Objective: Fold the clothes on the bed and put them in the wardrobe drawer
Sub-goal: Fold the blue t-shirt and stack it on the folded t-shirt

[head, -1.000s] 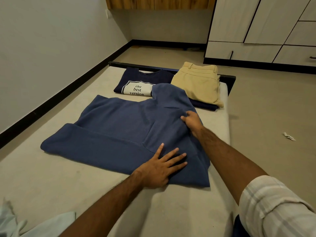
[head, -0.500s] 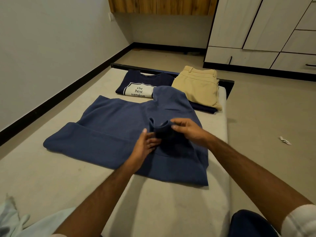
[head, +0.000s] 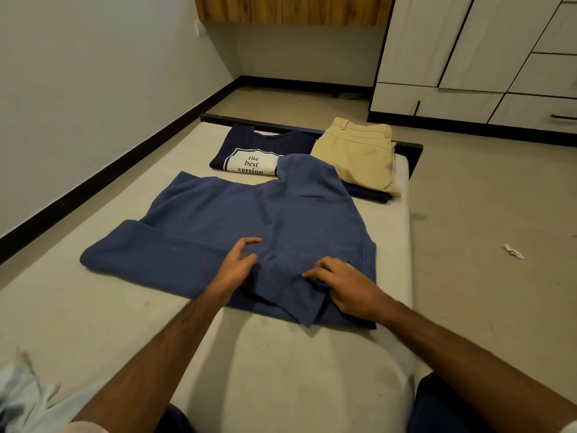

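A blue hoodie lies spread across the bed, its hood pointing toward the far end. A sleeve is folded down over its near right part. My left hand pinches the left edge of that sleeve, and my right hand grips its right edge with the thumb tucked under. At the far end lie a folded navy T-shirt with white print and folded beige trousers. The wardrobe drawers stand closed at the back right.
A pale blue garment lies crumpled at the bed's near left corner. A wall runs along the left. Open floor lies right of the bed, with a small white scrap on it. A wooden cabinet hangs on the far wall.
One second ago my left hand lay flat on the hoodie and my right held the sleeve. Both hands then gathered the sleeve and have brought it down toward me over the hoodie's near edge.
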`<state>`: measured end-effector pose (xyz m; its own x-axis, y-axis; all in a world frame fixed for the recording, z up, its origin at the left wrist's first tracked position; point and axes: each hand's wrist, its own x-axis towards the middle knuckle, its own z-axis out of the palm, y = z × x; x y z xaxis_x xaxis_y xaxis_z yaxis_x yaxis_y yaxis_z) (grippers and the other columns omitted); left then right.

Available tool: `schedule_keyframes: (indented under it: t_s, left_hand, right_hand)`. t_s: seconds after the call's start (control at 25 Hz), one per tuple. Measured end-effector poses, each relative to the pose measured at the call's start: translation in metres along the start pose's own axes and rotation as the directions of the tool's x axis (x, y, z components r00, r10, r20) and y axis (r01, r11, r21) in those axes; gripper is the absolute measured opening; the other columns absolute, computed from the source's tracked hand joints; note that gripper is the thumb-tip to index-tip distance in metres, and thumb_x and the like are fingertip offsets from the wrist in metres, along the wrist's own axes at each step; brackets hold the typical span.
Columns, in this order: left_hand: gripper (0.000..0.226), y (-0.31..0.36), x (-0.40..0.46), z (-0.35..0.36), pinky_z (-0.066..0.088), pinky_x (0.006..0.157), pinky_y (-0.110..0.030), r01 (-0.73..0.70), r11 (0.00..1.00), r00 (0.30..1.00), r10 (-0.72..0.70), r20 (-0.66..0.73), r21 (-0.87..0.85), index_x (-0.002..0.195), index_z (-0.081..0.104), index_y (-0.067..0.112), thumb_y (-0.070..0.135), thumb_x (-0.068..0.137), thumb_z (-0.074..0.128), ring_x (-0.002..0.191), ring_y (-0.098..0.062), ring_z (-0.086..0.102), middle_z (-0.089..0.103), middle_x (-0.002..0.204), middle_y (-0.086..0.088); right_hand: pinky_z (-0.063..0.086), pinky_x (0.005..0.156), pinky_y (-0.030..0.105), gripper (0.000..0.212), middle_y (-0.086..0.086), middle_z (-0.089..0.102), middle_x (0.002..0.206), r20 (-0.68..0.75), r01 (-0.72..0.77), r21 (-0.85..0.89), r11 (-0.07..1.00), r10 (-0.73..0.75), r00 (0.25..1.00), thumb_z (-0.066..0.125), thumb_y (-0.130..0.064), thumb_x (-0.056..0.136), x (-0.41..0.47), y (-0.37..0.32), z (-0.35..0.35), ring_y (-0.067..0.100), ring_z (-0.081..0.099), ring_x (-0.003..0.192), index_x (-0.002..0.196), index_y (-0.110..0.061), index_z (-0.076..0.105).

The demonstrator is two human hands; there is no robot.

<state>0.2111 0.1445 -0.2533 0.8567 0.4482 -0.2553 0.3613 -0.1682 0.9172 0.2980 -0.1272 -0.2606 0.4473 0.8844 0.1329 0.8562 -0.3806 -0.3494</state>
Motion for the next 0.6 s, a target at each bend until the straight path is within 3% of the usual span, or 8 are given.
schedule_keyframes:
  t_s: [0.08,0.16,0.24,0.32,0.4,0.48,0.56,0.6]
  left_hand:
    - [0.015,0.001,0.002,0.001,0.044,0.051,-0.026,0.036,0.999,0.999,-0.037,0.033,0.019,0.111,0.062,0.029,0.023,0.098,0.056,0.065,-0.013,0.052,0.054,0.073,-0.004]
    - [0.024,0.006,0.009,0.004,0.047,0.051,-0.029,0.04,0.993,0.999,-0.042,0.02,0.108,0.103,0.058,0.019,0.038,0.092,0.068,0.074,-0.017,0.057,0.058,0.083,-0.004]
    - [0.031,0.012,0.017,0.009,0.052,0.052,-0.036,0.002,0.974,0.997,0.014,-0.071,0.226,0.093,0.053,0.014,0.036,0.088,0.074,0.081,-0.022,0.061,0.059,0.084,-0.004]
    - [0.025,0.013,0.023,0.013,0.058,0.057,-0.045,0.042,0.976,0.986,-0.006,-0.164,0.213,0.088,0.05,0.013,0.028,0.09,0.07,0.085,-0.028,0.061,0.059,0.087,-0.007]
    - [0.015,0.012,0.022,0.014,0.059,0.051,-0.044,0.089,0.986,0.984,-0.065,-0.167,0.139,0.097,0.051,0.012,0.022,0.093,0.062,0.084,-0.027,0.06,0.058,0.093,-0.009]
    - [0.019,0.005,0.02,0.014,0.058,0.048,-0.041,0.007,0.984,0.996,0.009,-0.089,0.177,0.115,0.051,0.018,0.016,0.097,0.055,0.078,-0.023,0.06,0.057,0.086,-0.008]
    - [0.025,0.0,0.019,0.013,0.06,0.055,-0.041,-0.139,0.952,0.989,0.145,-0.004,0.273,0.122,0.051,0.029,0.018,0.1,0.051,0.077,-0.023,0.063,0.058,0.083,-0.004]
    - [0.023,-0.003,0.02,0.011,0.06,0.066,-0.042,-0.2,0.911,0.978,0.205,0.025,0.361,0.122,0.052,0.03,0.021,0.101,0.051,0.084,-0.024,0.064,0.059,0.091,-0.002]
  right_hand:
    - [0.046,0.081,0.036,0.041,-0.007,0.054,0.11,0.004,0.003,-0.103,0.995,-0.003,1.0,0.051,-0.007,0.094,0.002,0.008,-0.001,0.016,0.051,0.094,0.127,-0.031,0.059]
    - [0.043,0.075,0.033,0.03,-0.007,0.055,0.104,0.0,0.038,-0.167,0.985,-0.038,0.999,0.055,-0.01,0.094,0.005,0.009,-0.003,0.016,0.049,0.089,0.116,-0.03,0.062]
    - [0.042,0.074,0.033,0.027,-0.006,0.056,0.103,-0.023,0.02,-0.19,0.982,-0.025,0.999,0.061,-0.009,0.091,0.01,0.01,-0.008,0.017,0.049,0.089,0.108,-0.029,0.064]
    - [0.043,0.071,0.035,0.029,-0.004,0.056,0.101,-0.083,-0.056,-0.185,0.981,0.041,0.996,0.066,-0.002,0.084,0.015,0.019,-0.015,0.02,0.051,0.088,0.1,-0.026,0.065]
    - [0.04,0.071,0.035,0.031,-0.003,0.057,0.1,-0.062,-0.097,-0.219,0.971,0.085,0.994,0.065,0.002,0.082,0.019,0.031,-0.022,0.023,0.051,0.089,0.096,-0.025,0.066]
    - [0.033,0.074,0.032,0.031,-0.005,0.059,0.103,0.06,-0.116,-0.21,0.971,0.131,0.99,0.058,0.001,0.085,0.019,0.036,-0.024,0.022,0.052,0.096,0.097,-0.026,0.067]
    - [0.034,0.079,0.031,0.027,-0.006,0.058,0.108,0.134,-0.143,-0.17,0.975,0.166,0.977,0.056,-0.005,0.091,0.018,0.033,-0.022,0.021,0.052,0.102,0.1,-0.026,0.069]
    - [0.037,0.083,0.033,0.024,-0.005,0.057,0.112,0.102,-0.145,-0.147,0.978,0.161,0.982,0.056,-0.009,0.093,0.019,0.029,-0.021,0.021,0.052,0.105,0.103,-0.026,0.068]
